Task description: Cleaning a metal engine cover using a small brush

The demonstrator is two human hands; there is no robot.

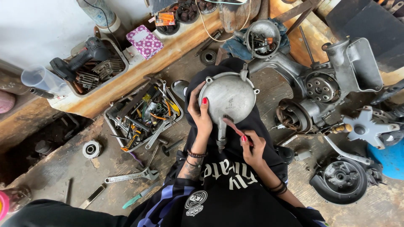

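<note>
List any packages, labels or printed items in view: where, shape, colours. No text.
Patterned box: on the wooden ledge, upper left of centre; flat rectangular, purple and white print.
Small carton: top centre, beside round tubs of parts; rectangular, orange with a darker panel.
Stamped mark on the engine cover: held by the left hand, with the right hand below it; small, tone-on-tone grey.
No screens or signs.

Two hands, the left hand and right hand, one round metal cover, one tool tray at centre left, one cordless drill upper left, one adjustable wrench lower left, one engine block at right.
</note>
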